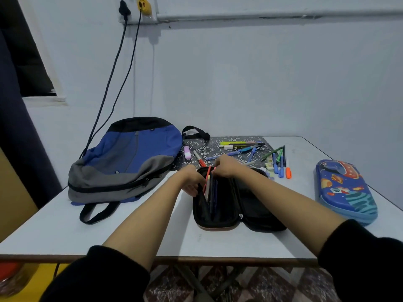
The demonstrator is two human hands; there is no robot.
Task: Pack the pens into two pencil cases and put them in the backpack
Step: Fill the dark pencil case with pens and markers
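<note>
Nearest, two black sleeves (pixel 98 277) pushed back from bare forearms, above a patterned tile floor (pixel 272 284) and crossed metal table legs (pixel 196 280). At the lower left, a red-lidded clear jar (pixel 11 277) beside something yellow.

Above these, a white-topped folding table with a brown edge (pixel 54 232). At its centre, an open black zip-round pencil case (pixel 257 212), laid flat with both halves facing up. Grips the left wall of that case with the left hand (pixel 192 182), fingers curled over the rim. Pinches with the right hand (pixel 226 167) the far ends of a bundle of pens (pixel 210 192), red, pink and dark, lying lengthwise in the left half.

To the right, a closed blue hard-shell pencil case printed with planets and a rocket (pixel 346 190), well apart from the black one. To the left, a blue, grey and black fabric backpack (pixel 126 162) lying flat, zip looking closed, one black strap (pixel 96 212) looping toward the near edge.

Beyond the hands, a dark lace-patterned mat (pixel 218 147) strewn with loose pens (pixel 250 149): a yellow highlighter (pixel 232 143), a red marker (pixel 199 159), a lilac block (pixel 187 153), and blue and green ones spilling onto the bare tabletop beside an orange-capped marker (pixel 288 171).

Farthest, a pale blue-grey painted wall (pixel 261 83) with a horizontal conduit (pixel 261 15), a black plug (pixel 124 8) and a yellow plug (pixel 142 5) high up, and two black cables (pixel 117 62) dropping behind the backpack. At far left, a dark window opening (pixel 28 62) and a dark curtain (pixel 13 138).
</note>
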